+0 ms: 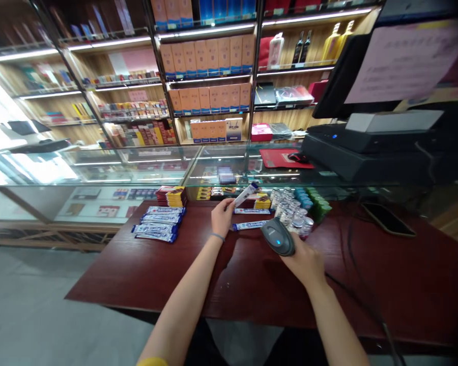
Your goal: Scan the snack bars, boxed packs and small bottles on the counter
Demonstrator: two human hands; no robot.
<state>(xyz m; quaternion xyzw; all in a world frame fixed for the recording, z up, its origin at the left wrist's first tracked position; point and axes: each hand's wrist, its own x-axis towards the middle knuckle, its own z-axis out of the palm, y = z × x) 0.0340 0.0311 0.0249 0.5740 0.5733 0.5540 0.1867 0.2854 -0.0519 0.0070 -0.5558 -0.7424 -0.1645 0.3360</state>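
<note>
My left hand pinches one end of a slim blue-and-white packet, tilted up to the right above the table. A dark handheld barcode scanner with a lit blue light is gripped in my right hand, its head pointing toward the packets. Two similar packets lie flat between my hands, the nearer packet partly beside the scanner's head. To the left is a pile of the same blue-and-white packets. What is printed on them is too small to read.
Rows of small jars and green packs stand beyond the scanner. Yellow-and-brown boxes are stacked at the back left. A phone lies at right, near the scanner's cable. A glass counter borders the table.
</note>
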